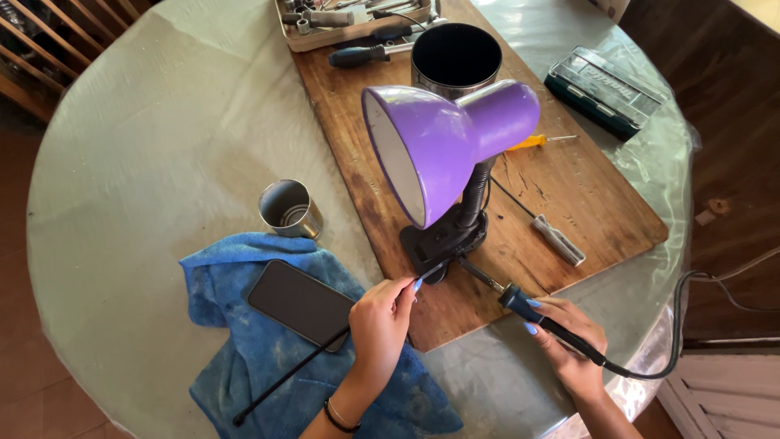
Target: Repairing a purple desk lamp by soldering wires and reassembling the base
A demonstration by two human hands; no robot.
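Gripping a soldering iron [546, 323], right hand [569, 345]; left hand [380, 323] pinches thin wire [431, 271].

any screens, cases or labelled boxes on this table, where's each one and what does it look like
Phone: lies flat on the blue cloth, just left of the left hand; slim dark rectangle, screen blank.
Tool case: far right of the table, beyond the wooden board; flat dark green rectangle with a clear lid and a label on top.
Tool tray: far end of the board, open and pale, holding screwdrivers; no label visible.
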